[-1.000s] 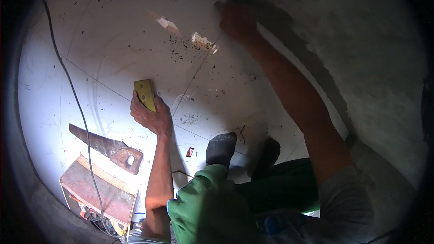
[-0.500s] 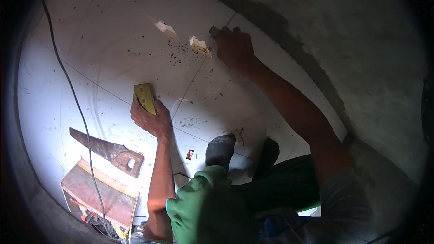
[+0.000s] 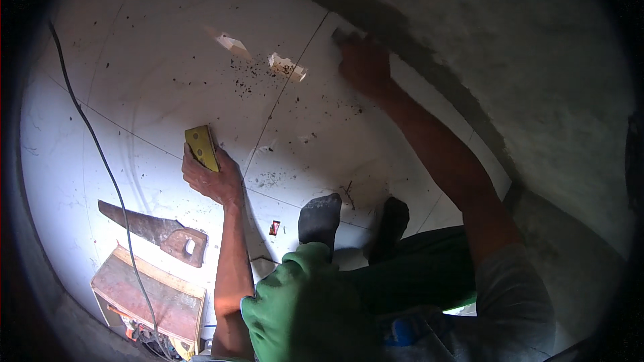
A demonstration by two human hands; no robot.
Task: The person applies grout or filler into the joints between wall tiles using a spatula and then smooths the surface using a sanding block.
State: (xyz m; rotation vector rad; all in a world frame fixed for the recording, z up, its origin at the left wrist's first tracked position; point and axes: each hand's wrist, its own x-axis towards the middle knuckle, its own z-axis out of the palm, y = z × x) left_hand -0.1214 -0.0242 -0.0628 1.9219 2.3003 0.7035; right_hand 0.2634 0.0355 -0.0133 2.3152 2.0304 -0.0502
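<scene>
At far left we see a dark cable (image 3: 86,117) run down the pale floor (image 3: 54,161), crossing the blade of a wooden-handled handsaw (image 3: 151,229) and the top of a worn wooden toolbox (image 3: 149,289). Just right of these, our left hand (image 3: 216,177) is clamped around the lower end of a yellow block (image 3: 200,145) with dark round marks. The block's long axis points away from us, leaning slightly left. Farther out and to the right lie two pale jagged patches (image 3: 287,66), chips or holes, we cannot tell which, with dark crumbs about them. Nearer us are a small red wrapper (image 3: 274,228) and our dark-socked left foot (image 3: 319,218). Our right hand (image 3: 365,67) is well apart from the left, beyond and to the right of the yellow block, beside the foot of the grey wall (image 3: 510,47). A blurred grey shape (image 3: 339,35) shows at its fingertips; we cannot tell whether they grip it.
</scene>
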